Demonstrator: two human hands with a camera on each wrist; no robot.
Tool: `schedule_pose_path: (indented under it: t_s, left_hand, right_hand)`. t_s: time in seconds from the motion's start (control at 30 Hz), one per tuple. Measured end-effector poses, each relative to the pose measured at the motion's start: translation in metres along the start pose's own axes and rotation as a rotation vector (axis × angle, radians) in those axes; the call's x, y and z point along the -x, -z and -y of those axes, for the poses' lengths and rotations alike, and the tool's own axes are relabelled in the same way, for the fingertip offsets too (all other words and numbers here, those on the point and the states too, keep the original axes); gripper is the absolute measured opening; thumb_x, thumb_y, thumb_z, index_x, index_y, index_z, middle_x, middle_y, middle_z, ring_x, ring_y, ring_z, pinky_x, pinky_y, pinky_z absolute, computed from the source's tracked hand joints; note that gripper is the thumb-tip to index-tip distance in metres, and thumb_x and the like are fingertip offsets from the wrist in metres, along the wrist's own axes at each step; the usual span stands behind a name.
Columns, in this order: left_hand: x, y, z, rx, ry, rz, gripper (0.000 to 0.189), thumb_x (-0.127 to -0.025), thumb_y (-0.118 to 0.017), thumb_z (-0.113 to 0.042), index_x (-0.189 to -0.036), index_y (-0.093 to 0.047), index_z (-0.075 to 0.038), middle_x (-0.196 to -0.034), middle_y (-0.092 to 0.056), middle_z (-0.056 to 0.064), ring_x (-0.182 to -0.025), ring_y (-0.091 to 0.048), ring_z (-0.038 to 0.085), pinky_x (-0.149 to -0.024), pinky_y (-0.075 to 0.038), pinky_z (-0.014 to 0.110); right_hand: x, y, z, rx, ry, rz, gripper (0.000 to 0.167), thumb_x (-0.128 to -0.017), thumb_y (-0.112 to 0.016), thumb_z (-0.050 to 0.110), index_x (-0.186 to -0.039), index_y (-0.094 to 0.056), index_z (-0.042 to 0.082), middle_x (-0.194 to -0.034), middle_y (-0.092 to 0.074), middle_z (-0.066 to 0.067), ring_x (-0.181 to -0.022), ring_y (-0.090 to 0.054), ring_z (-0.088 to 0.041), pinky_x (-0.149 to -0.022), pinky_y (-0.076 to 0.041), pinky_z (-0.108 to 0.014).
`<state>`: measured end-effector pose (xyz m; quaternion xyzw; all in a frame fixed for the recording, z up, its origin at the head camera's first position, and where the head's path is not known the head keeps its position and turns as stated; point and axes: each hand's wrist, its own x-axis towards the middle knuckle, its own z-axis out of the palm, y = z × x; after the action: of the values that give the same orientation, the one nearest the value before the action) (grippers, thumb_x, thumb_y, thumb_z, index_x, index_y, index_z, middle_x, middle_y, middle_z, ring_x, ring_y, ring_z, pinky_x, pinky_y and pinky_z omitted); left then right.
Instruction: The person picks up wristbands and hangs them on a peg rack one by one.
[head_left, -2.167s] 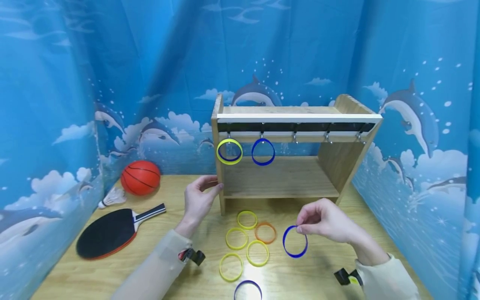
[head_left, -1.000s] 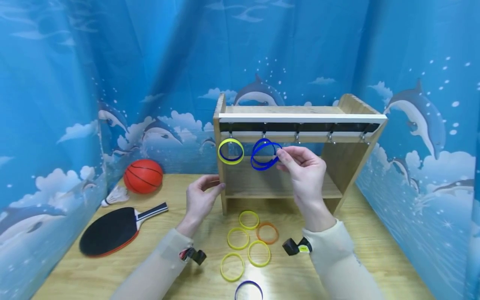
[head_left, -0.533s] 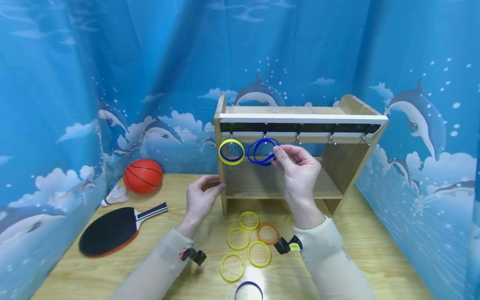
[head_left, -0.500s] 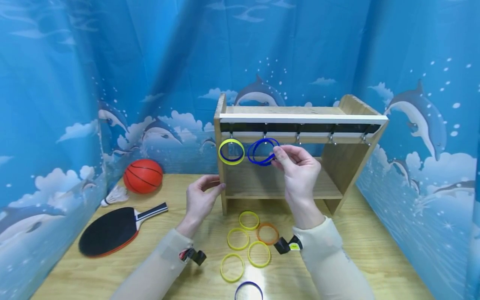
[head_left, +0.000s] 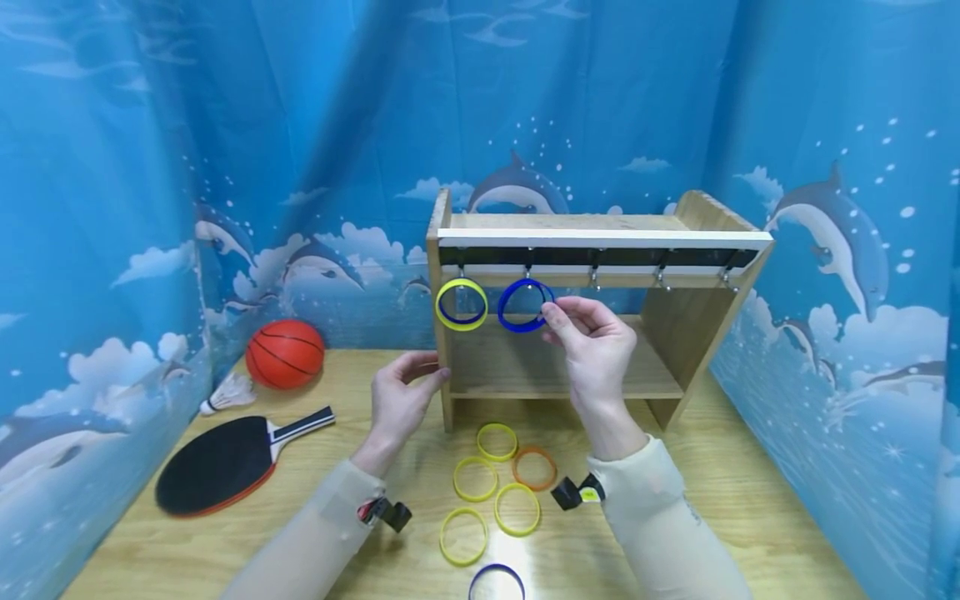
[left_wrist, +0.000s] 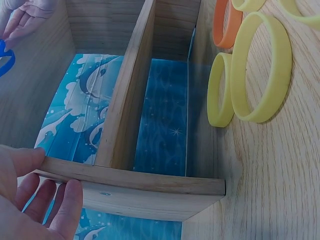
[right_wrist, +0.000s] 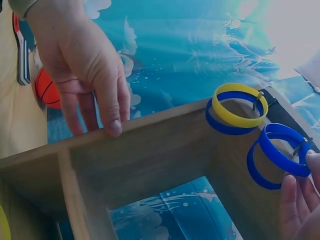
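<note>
My right hand (head_left: 600, 354) pinches a blue wristband (right_wrist: 280, 159) between thumb and fingers at the second hook from the left. Another blue wristband (right_wrist: 259, 179) hangs there just behind it, and the two overlap in the head view. In the right wrist view the held band lies close around the hook tip; whether it rests on the hook I cannot tell. My left hand (head_left: 401, 404) grips the front edge of the wooden shelf's (head_left: 562, 358) left side panel, thumb on one face and fingers on the other. On the first hook hang a yellow wristband (head_left: 462, 327) and a blue one.
Three more hooks (head_left: 662, 279) to the right hold nothing. Several yellow wristbands (head_left: 517, 533), an orange wristband (head_left: 535, 488) and a blue wristband (head_left: 497, 567) lie on the table before the shelf. A table tennis paddle (head_left: 217, 467), shuttlecock (head_left: 230, 393) and small basketball (head_left: 285, 354) sit left.
My right hand has carried the blue wristband up from over the table to the second hook. Lately it has shifted slightly, lining up more with the hanging band. My left hand stays put.
</note>
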<state>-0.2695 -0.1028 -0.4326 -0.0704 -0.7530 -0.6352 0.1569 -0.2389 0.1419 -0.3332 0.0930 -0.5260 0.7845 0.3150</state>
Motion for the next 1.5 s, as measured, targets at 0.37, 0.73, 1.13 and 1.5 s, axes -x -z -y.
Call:
schedule_pose_path:
  t_s: [0.37,0.73,1.13,1.5]
  left_hand:
    - [0.000,0.000,0.001,-0.005,0.005,-0.003,0.031,-0.092,-0.090,-0.005,-0.122,-0.082,-0.006,-0.122,-0.086,0.018,-0.119,-0.082,0.036,-0.092,-0.062,0.020]
    - [0.001,0.002,0.001,-0.006,0.000,-0.006,0.030,-0.093,-0.090,-0.007,-0.122,-0.083,-0.007,-0.122,-0.085,0.018,-0.119,-0.082,0.036,-0.094,-0.064,0.024]
    - [0.000,0.001,0.001,-0.013,-0.006,0.004,0.029,-0.095,-0.089,-0.010,-0.123,-0.082,-0.007,-0.124,-0.085,0.018,-0.120,-0.082,0.036,-0.094,-0.063,0.021]
    - [0.000,0.001,0.001,-0.018,0.003,0.007,0.030,-0.095,-0.089,-0.010,-0.124,-0.082,-0.007,-0.124,-0.085,0.018,-0.121,-0.081,0.037,-0.089,-0.060,0.013]
  right_hand:
    - [0.003,0.005,-0.012,0.045,0.017,0.030,0.019,-0.087,-0.090,-0.010,-0.092,-0.083,0.007,-0.087,-0.087,-0.004,-0.069,-0.080,-0.010,-0.063,-0.066,-0.024]
    - [0.002,0.006,-0.014,0.112,0.061,0.085,0.013,-0.091,-0.086,-0.012,-0.101,-0.080,-0.006,-0.092,-0.088,0.000,-0.076,-0.082,-0.006,-0.068,-0.067,-0.023]
    - [0.006,0.017,-0.015,0.243,0.066,0.196,0.022,-0.090,-0.086,-0.012,-0.107,-0.075,-0.017,-0.091,-0.086,0.012,-0.079,-0.082,-0.001,-0.075,-0.068,-0.021]
    - [0.023,0.041,-0.020,0.428,0.021,0.446,0.018,-0.091,-0.087,-0.006,-0.107,-0.079,-0.008,-0.099,-0.087,-0.016,-0.082,-0.080,0.000,-0.074,-0.066,-0.019]
